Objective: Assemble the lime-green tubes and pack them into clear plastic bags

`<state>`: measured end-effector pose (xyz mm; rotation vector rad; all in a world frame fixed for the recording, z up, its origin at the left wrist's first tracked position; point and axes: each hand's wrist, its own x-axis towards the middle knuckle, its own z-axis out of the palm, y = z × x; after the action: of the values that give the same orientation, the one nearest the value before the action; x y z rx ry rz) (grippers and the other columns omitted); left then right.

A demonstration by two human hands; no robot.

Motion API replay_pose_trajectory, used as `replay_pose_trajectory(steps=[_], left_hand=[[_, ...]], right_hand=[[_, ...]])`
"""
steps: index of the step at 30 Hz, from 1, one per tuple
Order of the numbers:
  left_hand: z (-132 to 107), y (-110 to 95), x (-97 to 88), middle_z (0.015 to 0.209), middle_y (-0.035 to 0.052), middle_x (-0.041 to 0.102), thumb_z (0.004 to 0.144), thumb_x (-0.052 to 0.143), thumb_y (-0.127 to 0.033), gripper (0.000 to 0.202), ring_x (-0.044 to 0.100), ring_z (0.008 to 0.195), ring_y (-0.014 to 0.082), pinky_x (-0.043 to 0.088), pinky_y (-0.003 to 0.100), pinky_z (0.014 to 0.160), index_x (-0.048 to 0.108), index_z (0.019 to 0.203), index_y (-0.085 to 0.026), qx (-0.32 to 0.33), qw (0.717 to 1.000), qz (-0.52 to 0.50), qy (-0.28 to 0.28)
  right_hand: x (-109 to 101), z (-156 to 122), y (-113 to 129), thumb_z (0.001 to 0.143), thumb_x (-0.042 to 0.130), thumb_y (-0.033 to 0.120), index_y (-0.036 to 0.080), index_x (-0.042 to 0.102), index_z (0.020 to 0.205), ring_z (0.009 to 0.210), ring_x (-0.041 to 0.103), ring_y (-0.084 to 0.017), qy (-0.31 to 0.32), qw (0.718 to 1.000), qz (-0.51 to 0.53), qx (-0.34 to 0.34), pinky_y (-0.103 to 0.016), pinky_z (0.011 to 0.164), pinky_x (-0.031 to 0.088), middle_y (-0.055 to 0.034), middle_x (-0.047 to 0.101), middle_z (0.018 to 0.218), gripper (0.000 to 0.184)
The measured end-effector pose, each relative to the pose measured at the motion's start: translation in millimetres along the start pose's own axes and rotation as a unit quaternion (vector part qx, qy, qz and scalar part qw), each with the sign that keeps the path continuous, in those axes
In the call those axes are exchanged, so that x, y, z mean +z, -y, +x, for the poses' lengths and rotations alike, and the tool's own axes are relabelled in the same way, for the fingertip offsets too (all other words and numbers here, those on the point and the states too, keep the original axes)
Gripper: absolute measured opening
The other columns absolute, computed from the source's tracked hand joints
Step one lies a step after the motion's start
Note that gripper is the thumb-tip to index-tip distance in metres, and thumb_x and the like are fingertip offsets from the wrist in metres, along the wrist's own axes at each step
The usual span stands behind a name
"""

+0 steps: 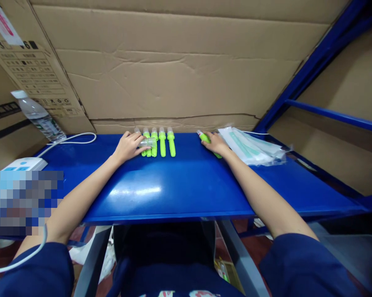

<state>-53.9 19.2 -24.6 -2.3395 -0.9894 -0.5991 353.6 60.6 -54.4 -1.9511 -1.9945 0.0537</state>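
Observation:
Several lime-green tubes with clear caps (162,142) lie side by side at the far edge of a blue metal shelf (186,185). My left hand (128,146) rests at the left end of that row, its fingers pinching a clear cap (148,142) laid across the tubes. My right hand (215,143) lies further right, closed over one more green tube (204,138) whose capped end pokes out past my fingers. Both forearms stretch across the shelf.
A stack of white sealed pouches (250,146) lies just right of my right hand. A plastic water bottle (39,115) and a white device with a cable (26,163) sit at the left. Cardboard boxes (173,66) wall off the back. A blue rack post (312,66) rises at right.

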Motion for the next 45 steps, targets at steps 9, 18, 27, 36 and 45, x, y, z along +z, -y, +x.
replay_pose_trajectory(steps=[9, 18, 27, 36, 45], left_hand=[[1.1, -5.4, -6.5, 0.105, 0.0168, 0.073, 0.101, 0.039, -0.054, 0.050, 0.066, 0.097, 0.0294, 0.039, 0.040, 0.081, 0.068, 0.114, -0.015, -0.021, 0.999, -0.006, 0.030], [4.3, -18.2, -5.1, 0.112, 0.0170, 0.072, 0.101, 0.042, -0.050, 0.047, 0.065, 0.103, 0.0314, 0.039, 0.042, 0.084, 0.063, 0.125, -0.016, -0.064, 0.998, -0.021, 0.020], [10.9, -43.2, -10.1, 0.109, 0.0158, 0.072, 0.101, 0.040, -0.052, 0.050, 0.066, 0.099, 0.0301, 0.038, 0.040, 0.082, 0.063, 0.125, -0.015, -0.030, 0.999, -0.027, 0.009], [13.5, -68.8, -10.1, 0.111, 0.0168, 0.071, 0.101, 0.042, -0.050, 0.049, 0.066, 0.101, 0.0298, 0.039, 0.040, 0.083, 0.060, 0.128, -0.014, -0.005, 0.998, -0.050, 0.023], [17.3, -81.4, -13.9, 0.106, 0.0165, 0.070, 0.092, 0.042, -0.072, 0.066, 0.065, 0.096, 0.0330, 0.039, 0.041, 0.081, 0.063, 0.120, -0.016, -0.062, 0.998, -0.014, 0.014]], right_hand=[[-3.0, -7.6, 9.7, 0.092, 0.058, 0.026, 0.018, 0.051, 0.144, 0.112, 0.062, -0.031, -0.010, 0.995, 0.012, -0.103, -0.041, 0.097, 0.048, -0.0164, 0.063, 0.124, 0.054], [-13.5, -47.2, 74.5, 0.100, 0.044, 0.023, 0.023, 0.050, 0.147, 0.106, 0.062, -0.027, -0.050, 0.911, 0.099, -0.397, -0.041, 0.092, 0.053, -0.0136, 0.061, 0.120, 0.047], [-17.0, -63.2, 93.1, 0.100, 0.045, 0.019, 0.030, 0.049, 0.149, 0.111, 0.061, -0.029, -0.093, 0.891, 0.061, -0.441, -0.049, 0.096, 0.053, -0.0120, 0.061, 0.128, 0.050], [-8.9, -75.4, 104.6, 0.100, 0.050, 0.035, 0.028, 0.024, 0.158, 0.126, 0.058, -0.033, -0.121, 0.890, 0.113, -0.426, -0.050, 0.102, 0.051, -0.0154, 0.053, 0.140, 0.063], [-8.6, -83.4, 114.3, 0.103, 0.044, 0.039, 0.026, 0.023, 0.158, 0.121, 0.062, -0.030, -0.126, 0.887, 0.147, -0.420, -0.046, 0.099, 0.054, -0.0157, 0.053, 0.144, 0.061]])
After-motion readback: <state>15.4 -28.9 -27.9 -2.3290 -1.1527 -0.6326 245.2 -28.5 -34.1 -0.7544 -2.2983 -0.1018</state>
